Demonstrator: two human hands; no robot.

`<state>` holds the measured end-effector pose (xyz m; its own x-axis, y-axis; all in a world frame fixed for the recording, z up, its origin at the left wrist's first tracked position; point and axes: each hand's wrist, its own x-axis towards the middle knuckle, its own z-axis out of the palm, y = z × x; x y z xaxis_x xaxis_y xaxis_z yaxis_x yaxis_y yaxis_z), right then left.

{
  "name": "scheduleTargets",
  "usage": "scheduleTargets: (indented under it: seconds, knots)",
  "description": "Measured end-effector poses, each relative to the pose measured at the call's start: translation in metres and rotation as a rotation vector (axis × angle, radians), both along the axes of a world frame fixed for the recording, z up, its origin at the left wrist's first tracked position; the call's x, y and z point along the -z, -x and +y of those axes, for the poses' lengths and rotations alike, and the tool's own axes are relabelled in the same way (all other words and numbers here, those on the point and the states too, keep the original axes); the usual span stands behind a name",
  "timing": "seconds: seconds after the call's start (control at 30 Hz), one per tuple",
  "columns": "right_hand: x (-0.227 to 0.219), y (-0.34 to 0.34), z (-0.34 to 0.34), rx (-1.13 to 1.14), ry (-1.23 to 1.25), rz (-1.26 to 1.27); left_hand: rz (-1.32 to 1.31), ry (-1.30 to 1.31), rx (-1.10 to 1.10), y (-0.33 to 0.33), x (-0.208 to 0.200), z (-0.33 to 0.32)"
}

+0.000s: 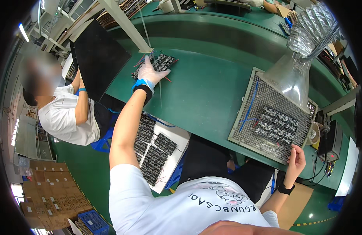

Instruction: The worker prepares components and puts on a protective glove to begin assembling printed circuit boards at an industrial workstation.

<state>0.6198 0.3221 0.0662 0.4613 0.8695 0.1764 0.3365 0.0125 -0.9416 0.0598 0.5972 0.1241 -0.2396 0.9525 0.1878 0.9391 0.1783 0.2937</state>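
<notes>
My left hand (148, 73), in a whitish glove, reaches to the far left of the bench. Its thumb and forefinger are spread over a pile of black circuit boards (164, 62) with thin red and blue wires. The palm side and the other fingers are hidden. My right hand (297, 160), bare, is at the near right edge of a wire mesh tray (243, 117). Its fingers are loosely bent, thumb apart, with the fingertips beside the corner of a black circuit board panel (277, 124) lying on the mesh. Nothing shows in that hand.
A clear fume hood (288, 78) with a silver duct (310, 29) stands over the tray. More circuit boards (153, 164) lie on a white board at my left. A black panel (100, 58) and a seated person (67, 113) are further left. A metal post (124, 23) rises behind the pile.
</notes>
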Motion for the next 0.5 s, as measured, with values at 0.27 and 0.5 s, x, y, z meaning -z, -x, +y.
scheduleTargets:
  seconds: [0.27, 0.5]
  knots:
    - [-0.001, -0.001, 0.000, 0.037, -0.056, -0.006, -1.151, -0.519, -0.025, -0.001, -0.023, -0.143]
    - [0.002, -0.005, 0.000, 0.010, -0.034, 0.004, -1.759, -0.616, -0.631, -0.021, 0.032, -0.320]
